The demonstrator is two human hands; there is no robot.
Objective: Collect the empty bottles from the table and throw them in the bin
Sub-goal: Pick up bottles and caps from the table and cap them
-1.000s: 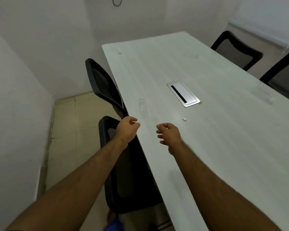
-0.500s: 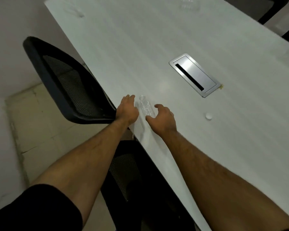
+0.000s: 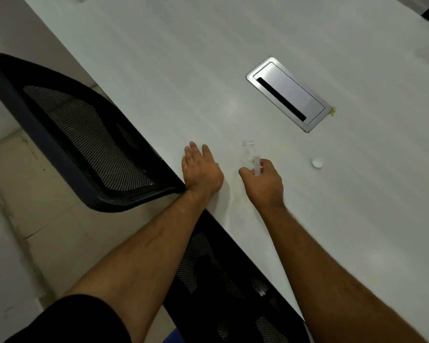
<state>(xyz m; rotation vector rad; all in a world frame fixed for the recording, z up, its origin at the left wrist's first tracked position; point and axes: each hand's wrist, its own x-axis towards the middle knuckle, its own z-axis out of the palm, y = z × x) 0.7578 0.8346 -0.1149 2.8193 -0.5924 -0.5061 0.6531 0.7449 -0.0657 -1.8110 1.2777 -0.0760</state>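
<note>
Bottle [image 3: 250, 157]: small, clear plastic, see-through so it nearly blends w/ the pale bench [image 3: 357, 219]. Looks empty, no cap on it as far as you can tell. Long axis runs roughly away from you, tilted a bit; neck end points up/away toward the metal cable hatch [image 3: 289, 94], base end sits in your right hand [image 3: 264, 184]. Blurry, so label or ribs can't be made out.

Your right hand: fingers [image 3: 245, 172] curled around the lower part of the bottle, thumb side on the left, holding it. Can't tell if the bottle is lifted off the bench or just touching it.

Your left hand [image 3: 201, 173]: flat, palm down on the bench near its edge, fingers spread loosely, holding nothing. Just left of the bottle, not touching it.

White bottle cap [image 3: 317, 162] lies on the bench to the right of your right hand, apart from the bottle. Black mesh chair [image 3: 79, 139] pushed against the bench edge beside your left hand; 2nd chair [image 3: 228, 288] below your arms.
</note>
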